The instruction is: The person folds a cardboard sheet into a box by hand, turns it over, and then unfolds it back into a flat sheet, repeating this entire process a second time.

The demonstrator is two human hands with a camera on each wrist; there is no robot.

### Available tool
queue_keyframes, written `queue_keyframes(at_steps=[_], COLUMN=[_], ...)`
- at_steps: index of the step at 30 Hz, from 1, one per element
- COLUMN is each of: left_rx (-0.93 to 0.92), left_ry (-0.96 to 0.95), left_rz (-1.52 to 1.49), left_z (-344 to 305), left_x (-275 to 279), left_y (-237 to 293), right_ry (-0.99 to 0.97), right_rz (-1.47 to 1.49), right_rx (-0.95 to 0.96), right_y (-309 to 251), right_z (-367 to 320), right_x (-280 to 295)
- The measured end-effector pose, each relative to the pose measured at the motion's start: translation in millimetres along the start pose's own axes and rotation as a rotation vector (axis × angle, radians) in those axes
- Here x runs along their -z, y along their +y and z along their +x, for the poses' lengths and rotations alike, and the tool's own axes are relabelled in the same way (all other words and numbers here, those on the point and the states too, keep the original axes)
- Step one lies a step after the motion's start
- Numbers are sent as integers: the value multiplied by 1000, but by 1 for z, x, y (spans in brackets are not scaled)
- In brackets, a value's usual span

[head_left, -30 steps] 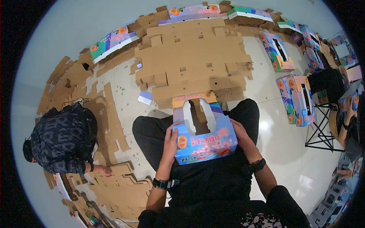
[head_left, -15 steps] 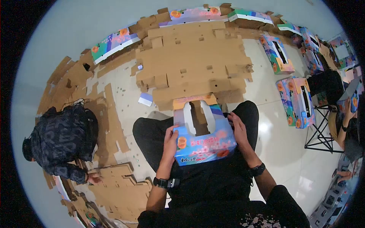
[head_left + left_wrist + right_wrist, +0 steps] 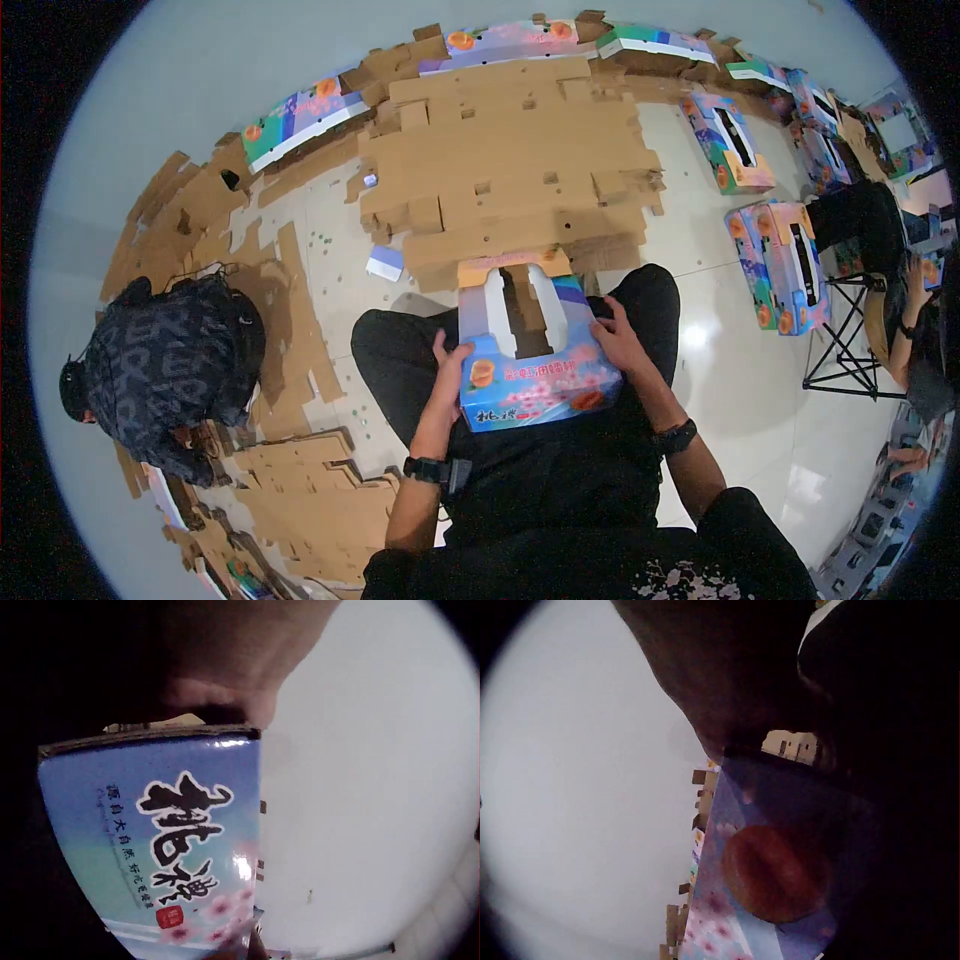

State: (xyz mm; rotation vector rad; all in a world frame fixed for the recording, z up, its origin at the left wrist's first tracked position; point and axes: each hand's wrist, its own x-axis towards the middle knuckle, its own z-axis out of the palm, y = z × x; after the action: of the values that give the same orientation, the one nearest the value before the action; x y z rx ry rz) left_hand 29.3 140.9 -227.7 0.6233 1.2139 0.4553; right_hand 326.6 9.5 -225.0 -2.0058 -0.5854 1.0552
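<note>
Blue printed cardboard box (image 3: 540,385): touching it from both sides, with left hand (image 3: 443,378) and right hand (image 3: 625,348), between them having its white-edged handle opening. Spreading left thumb and forefinger apart, thumb meeting the box edge; spreading right thumb and forefinger likewise, with thumb touching the opposite side. About the lower fingers, not being able to tell. Under the grip, resting box on black trousers (image 3: 560,480); beyond the grip, seeing flat brown cardboard (image 3: 520,140).
</note>
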Motion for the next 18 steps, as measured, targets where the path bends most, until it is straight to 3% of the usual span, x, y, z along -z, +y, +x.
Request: queue_keyframes(at_steps=[2,5,6,9,12,14,16,18], left_rx=[294,347,228,-57,-457,-742,-965,-1057], left_ry=[-185,-277,-207,-66,-105,-155,-191,-261], left_rz=[-157,-221,-201,-146,6,202,234,191], left_z=[1,-15,-28,-93,-127,-129,-130,-130], left_x=[11,10,4,-39,-89,-125,-174,-233], left_y=[8,19,23,41,47,38,30,25], right_ry=[-77,-94,-88,212,301,197,200,309], right_rz=[-44,27,78,-312,-412,-329,-334,-435], right_rx=[63,119,139,552,489,333,294,363], right_y=[3,-6,-18,-68,-131,-171,-175,-161], right_z=[3,-11,-20,-67,-128,-163,-168,-161], right_x=[4,18,24,56,84,90,93,98])
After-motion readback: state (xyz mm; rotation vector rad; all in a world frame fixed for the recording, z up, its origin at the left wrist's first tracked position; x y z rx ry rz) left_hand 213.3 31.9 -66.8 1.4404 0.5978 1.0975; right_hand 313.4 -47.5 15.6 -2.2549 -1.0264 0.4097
